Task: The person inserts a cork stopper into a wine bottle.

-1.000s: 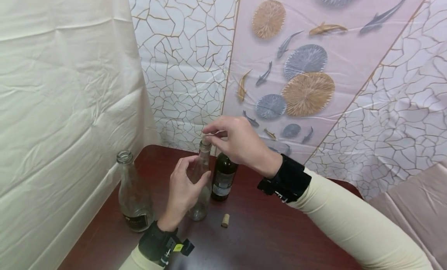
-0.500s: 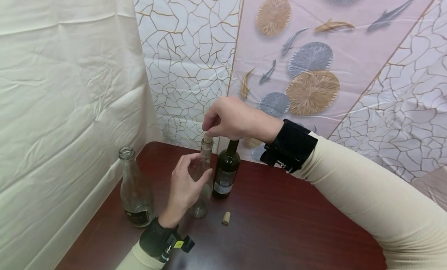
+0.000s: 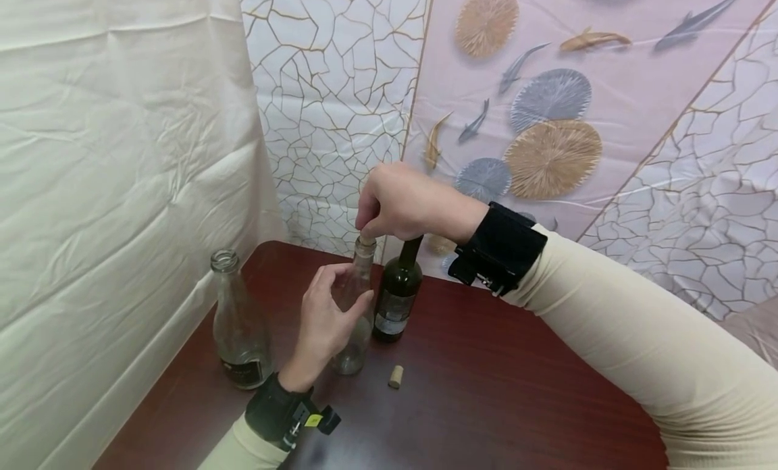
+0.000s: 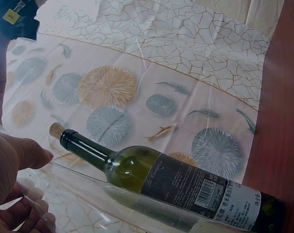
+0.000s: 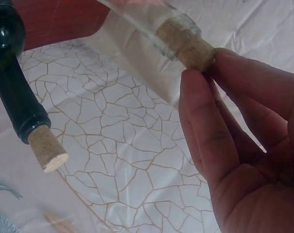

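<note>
A clear glass bottle (image 3: pixel 351 352) stands upright on the table, and my left hand (image 3: pixel 328 315) curls its fingers and thumb round its upper body. At the mouth of that bottle, my right hand (image 3: pixel 401 203) pinches a cork (image 5: pixel 198 52). Part of the cork sits inside the glass neck, as the right wrist view shows; its outer end is between finger and thumb. Just right of the clear bottle is a green wine bottle (image 3: pixel 398 288), with its own cork (image 5: pixel 48 149) sticking out of its mouth. In the left wrist view my left hand (image 4: pixel 16 179) shows at the lower left.
A second clear bottle (image 3: pixel 237 328) with a dark label and an uncorked mouth stands to the left. One loose cork (image 3: pixel 396 377) is on the dark red table (image 3: pixel 486 382). Cream cloth (image 3: pixel 121 186) hangs at the left, patterned cloth (image 3: pixel 340 105) at the back.
My right hand has risen and turned from reaching sideways to pinching the cork from above, and the cork has gone lower into the neck. My left hand keeps its hold. The view shifts slightly.
</note>
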`<state>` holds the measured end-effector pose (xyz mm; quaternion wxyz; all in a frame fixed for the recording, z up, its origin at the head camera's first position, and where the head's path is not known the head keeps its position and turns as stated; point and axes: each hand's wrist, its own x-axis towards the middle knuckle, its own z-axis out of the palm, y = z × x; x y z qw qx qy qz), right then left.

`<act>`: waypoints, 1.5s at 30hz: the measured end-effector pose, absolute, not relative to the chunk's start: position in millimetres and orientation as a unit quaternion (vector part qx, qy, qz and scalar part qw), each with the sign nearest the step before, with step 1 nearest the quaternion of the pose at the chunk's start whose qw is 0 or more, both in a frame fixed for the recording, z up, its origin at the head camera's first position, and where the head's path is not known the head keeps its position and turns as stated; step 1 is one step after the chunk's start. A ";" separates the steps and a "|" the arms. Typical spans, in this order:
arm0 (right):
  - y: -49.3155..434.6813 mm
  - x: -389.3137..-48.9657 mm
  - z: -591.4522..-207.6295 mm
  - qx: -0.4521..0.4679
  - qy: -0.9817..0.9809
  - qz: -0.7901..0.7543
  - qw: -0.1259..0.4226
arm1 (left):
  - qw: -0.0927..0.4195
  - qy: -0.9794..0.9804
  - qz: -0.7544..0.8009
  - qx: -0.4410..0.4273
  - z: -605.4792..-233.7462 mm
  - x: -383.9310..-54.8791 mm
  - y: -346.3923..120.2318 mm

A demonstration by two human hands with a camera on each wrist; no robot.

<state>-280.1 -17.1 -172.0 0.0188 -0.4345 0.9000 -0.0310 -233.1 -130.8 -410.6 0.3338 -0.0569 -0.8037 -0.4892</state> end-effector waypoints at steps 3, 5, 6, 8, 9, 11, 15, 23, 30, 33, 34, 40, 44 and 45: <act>-15.6 -278.9 -172.1 -0.433 0.901 -0.035 0.015 | 0.339 -0.804 -0.485 -0.059 -408.6 -234.1 -130.8; -15.0 -278.5 -172.0 -0.433 0.900 -0.040 0.012 | 0.342 -0.803 -0.484 -0.061 -407.1 -234.4 -131.1; -14.8 -278.2 -172.1 -0.433 0.900 -0.043 0.011 | 0.343 -0.803 -0.483 -0.062 -406.6 -234.7 -131.3; -14.8 -277.8 -172.0 -0.434 0.899 -0.046 0.009 | 0.344 -0.802 -0.485 -0.063 -405.6 -235.0 -131.5; -14.6 -277.9 -172.3 -0.435 0.899 -0.046 0.008 | 0.344 -0.801 -0.485 -0.064 -405.3 -235.1 -131.5; -14.2 -278.0 -172.5 -0.438 0.898 -0.047 0.008 | 0.344 -0.800 -0.487 -0.064 -404.9 -235.4 -131.3; -12.0 -280.1 -172.4 -0.445 0.893 -0.058 0.010 | 0.342 -0.798 -0.492 -0.066 -403.9 -236.0 -130.6; -9.7 -281.6 -171.7 -0.443 0.894 -0.065 0.017 | 0.335 -0.797 -0.498 -0.063 -402.6 -236.1 -128.9; -13.0 -281.7 -171.1 -0.465 0.884 -0.036 0.004 | 0.339 -0.796 -0.497 -0.062 -404.7 -236.2 -129.1; -12.7 -282.0 -172.1 -0.465 0.885 -0.038 0.001 | 0.340 -0.796 -0.497 -0.062 -405.6 -236.7 -129.3; -12.1 -282.0 -173.1 -0.463 0.885 -0.044 0.001 | 0.340 -0.796 -0.497 -0.062 -406.0 -236.7 -129.4; -3.3 -276.8 -186.2 -0.456 0.886 -0.086 -0.020 | 0.330 -0.805 -0.490 -0.058 -409.7 -233.7 -129.0; 6.2 -267.5 -193.2 -0.461 0.872 -0.127 -0.101 | 0.335 -0.803 -0.488 -0.064 -411.8 -233.4 -129.0; 9.2 -265.3 -194.3 -0.463 0.866 -0.143 -0.125 | 0.337 -0.802 -0.488 -0.068 -412.1 -233.9 -129.1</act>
